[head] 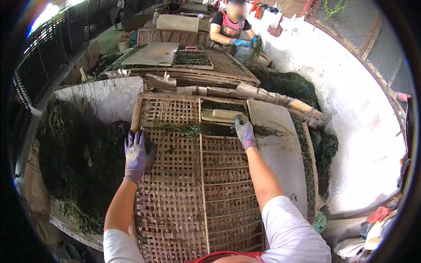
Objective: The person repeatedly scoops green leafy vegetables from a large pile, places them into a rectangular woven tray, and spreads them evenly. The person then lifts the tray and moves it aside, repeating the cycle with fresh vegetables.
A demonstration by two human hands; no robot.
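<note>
My left hand (135, 154), in a purple coated glove, lies with its fingers extended at the left wooden edge of a woven bamboo rack (171, 197). It holds nothing. Gloved the same way, my right hand (245, 133) grips the right end of a hand float (227, 115) with a pale, raised handle. The float lies across the far end of a narrow wooden frame with crossbars (227, 167), set on the rack. Dark green seaweed (218, 129) fills the frame around the float. Loose strands (179, 128) trail over the weave to its left.
A heap of seaweed (82, 164) lies left of the rack. A pale board (279, 154) rests along its right side, near a white wall (361, 131). Bamboo poles (273, 95) cross beyond the rack. Farther off, a gloved co-worker (230, 29) handles seaweed beside another rack.
</note>
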